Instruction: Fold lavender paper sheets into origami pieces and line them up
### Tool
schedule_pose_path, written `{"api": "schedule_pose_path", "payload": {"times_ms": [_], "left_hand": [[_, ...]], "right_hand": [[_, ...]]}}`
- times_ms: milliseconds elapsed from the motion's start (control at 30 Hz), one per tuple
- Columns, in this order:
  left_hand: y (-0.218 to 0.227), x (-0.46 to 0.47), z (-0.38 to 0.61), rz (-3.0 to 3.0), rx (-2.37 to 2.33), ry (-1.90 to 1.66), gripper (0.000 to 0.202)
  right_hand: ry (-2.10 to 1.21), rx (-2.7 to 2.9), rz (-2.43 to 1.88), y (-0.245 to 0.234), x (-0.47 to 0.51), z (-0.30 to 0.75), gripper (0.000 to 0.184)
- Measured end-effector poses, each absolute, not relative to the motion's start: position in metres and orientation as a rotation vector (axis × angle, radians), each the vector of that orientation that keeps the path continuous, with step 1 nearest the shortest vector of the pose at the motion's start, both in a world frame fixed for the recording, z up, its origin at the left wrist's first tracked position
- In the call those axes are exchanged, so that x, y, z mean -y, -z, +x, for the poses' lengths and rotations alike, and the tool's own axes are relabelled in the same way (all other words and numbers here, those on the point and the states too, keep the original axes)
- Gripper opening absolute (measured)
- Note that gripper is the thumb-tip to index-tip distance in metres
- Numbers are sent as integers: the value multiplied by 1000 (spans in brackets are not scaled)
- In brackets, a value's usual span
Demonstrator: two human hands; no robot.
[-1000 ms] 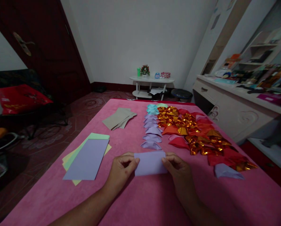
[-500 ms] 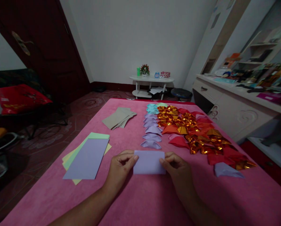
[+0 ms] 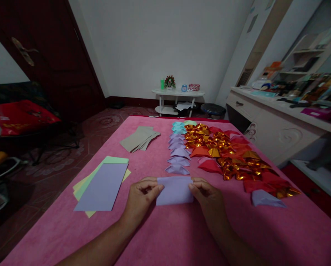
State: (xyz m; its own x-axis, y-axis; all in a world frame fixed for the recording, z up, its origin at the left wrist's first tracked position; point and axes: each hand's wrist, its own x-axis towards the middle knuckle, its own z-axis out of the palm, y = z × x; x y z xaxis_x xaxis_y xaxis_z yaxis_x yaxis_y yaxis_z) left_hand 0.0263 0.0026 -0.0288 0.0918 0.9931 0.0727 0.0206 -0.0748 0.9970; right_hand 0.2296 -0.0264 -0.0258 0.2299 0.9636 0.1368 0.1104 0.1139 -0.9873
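The folded purple paper [image 3: 174, 190] lies low in the middle of the frame, its long side running left to right. The left hand [image 3: 141, 197] pinches its left end and the right hand [image 3: 208, 195] pinches its right end, both equally near.

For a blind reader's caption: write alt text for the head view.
A left hand and right hand pinch a folded lilac paper at its ends on a pink table, with flat paper sheets left and folded shapes beyond.

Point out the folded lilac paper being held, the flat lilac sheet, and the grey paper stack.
folded lilac paper [image 3: 174, 190], head view, centre.
flat lilac sheet [image 3: 102, 186], head view, middle.
grey paper stack [image 3: 139, 138], head view, top sheet.
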Motion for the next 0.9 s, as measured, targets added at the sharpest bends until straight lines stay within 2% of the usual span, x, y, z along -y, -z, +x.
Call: {"api": "schedule_pose_path", "payload": {"times_ms": [900], "left_hand": [[29, -1, 28, 1290, -1160, -1161, 23]], "right_hand": [[-930, 953, -1337, 28, 28, 228, 21]]}}
